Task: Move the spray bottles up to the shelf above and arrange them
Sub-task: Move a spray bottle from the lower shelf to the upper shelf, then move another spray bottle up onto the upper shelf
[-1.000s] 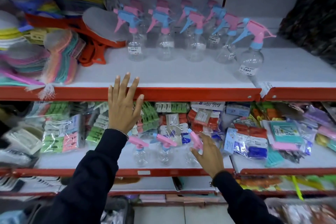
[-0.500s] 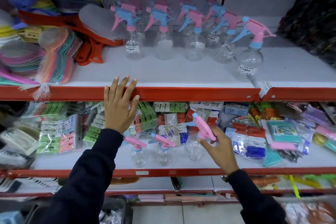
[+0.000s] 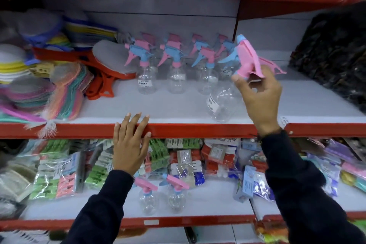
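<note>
Right hand pinching pink trigger head of tilted clear spray bottle over upper shelf, right of standing bottle row, left hand spread flat on red shelf edge, two spray bottles on lower shelf

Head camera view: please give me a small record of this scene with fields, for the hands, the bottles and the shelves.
right hand: right hand holds a clear plastic spray bottle with a pink trigger head by the head, tilted, over the upper shelf
left hand: left hand rests open on the red front edge of the upper shelf
upper shelf: rows of clear spray bottles stand upright at the back
lower shelf: two clear spray bottles not yet moved, standing among bagged clothes pegs
</note>
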The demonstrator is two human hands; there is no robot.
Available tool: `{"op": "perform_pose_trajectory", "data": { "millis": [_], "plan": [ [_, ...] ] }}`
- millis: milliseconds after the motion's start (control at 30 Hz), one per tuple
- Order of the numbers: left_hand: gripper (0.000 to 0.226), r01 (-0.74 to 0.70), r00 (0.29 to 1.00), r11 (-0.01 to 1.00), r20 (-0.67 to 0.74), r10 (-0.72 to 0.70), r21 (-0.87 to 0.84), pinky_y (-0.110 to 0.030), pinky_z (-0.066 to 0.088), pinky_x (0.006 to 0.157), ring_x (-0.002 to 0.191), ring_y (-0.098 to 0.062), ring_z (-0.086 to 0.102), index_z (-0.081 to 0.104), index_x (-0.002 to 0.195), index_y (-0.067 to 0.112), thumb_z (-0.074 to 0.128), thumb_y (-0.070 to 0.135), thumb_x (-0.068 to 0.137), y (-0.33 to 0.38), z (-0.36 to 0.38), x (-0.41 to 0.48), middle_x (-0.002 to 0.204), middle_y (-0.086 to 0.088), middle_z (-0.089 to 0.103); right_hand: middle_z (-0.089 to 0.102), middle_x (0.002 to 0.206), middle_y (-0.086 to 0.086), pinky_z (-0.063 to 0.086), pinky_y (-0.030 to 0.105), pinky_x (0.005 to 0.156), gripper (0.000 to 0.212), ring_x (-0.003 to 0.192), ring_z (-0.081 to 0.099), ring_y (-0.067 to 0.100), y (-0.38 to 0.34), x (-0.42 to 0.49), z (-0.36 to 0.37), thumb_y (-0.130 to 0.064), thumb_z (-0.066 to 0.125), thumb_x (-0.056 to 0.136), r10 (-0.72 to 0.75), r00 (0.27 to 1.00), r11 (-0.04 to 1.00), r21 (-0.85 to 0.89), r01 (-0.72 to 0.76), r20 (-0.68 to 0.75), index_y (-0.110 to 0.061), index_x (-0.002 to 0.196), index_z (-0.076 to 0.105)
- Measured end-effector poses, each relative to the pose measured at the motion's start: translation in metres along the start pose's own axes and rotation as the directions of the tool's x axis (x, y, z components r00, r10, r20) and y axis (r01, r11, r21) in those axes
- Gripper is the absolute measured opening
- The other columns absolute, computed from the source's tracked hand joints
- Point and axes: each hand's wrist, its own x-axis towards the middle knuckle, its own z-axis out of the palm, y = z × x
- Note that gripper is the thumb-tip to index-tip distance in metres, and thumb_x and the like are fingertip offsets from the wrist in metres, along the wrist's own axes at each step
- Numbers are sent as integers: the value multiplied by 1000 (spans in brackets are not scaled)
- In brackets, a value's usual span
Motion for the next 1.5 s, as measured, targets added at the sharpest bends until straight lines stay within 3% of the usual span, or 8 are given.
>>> {"op": "perform_pose_trajectory", "data": {
  "millis": [100,300,467,833,1000,1133,1233,1500],
  "plan": [
    [45,3,1000,1000,-4,-3,0,-33,-2,119,142,-19,21,38,140,28,35,38,96,0,0,0,143,-1,44,50,78,-12,38,10,58,20,64,44,-4,24,16,22,-29,72,78,44,999,997,-62,-43,12,-26,86,54],
    [44,-3,1000,1000,-20,3,6,-36,3,118,141,-20,25,41,138,27,36,37,95,1,0,1,141,-2,47,59,96,11,48,24,64,30,77,55,19,69,21,50,-27,74,77,47,993,976,-215,-23,108,-9,99,62],
    [45,-5,1000,1000,-21,5,4,-36,3,118,141,-19,24,41,138,27,36,37,95,-1,2,1,141,-1,46,56,89,6,36,2,61,23,69,50,4,84,17,58,-23,76,74,29,998,976,-217,-14,64,-10,87,62],
    [45,-2,1000,1000,-4,2,0,-37,4,117,141,-20,24,42,138,26,36,38,95,1,-1,1,141,-2,48,69,101,9,36,-1,69,21,85,60,15,80,20,53,-17,69,79,156,982,978,-157,-138,109,-12,99,66],
    [46,-30,999,999,14,30,18,-37,8,116,140,-21,25,41,139,25,32,40,96,-6,-10,-1,142,-5,48,60,104,-6,41,16,83,31,95,55,5,46,-22,39,-35,65,81,112,994,984,-138,-113,-13,-27,110,57],
    [48,34,999,999,1,-34,22,-42,11,116,140,-26,26,43,139,21,33,40,96,-29,-22,0,144,-8,45,56,95,-19,40,5,77,19,87,53,-7,37,-103,40,-36,58,82,97,992,990,-109,-88,79,-36,100,54],
    [48,52,999,998,12,-52,29,-44,12,116,141,-28,25,42,139,21,33,40,96,-48,-28,0,146,-9,43,57,98,-16,45,14,80,22,88,56,-4,59,-167,50,-35,61,82,255,922,962,-172,-212,291,-34,103,55],
    [44,38,999,999,-38,-38,-5,-39,6,118,141,-26,24,42,138,23,35,39,97,-55,-19,0,144,-7,44,53,122,-2,44,30,93,65,111,51,17,126,-250,75,-26,76,73,606,474,795,-467,-387,639,-18,130,44]
  ]
}}
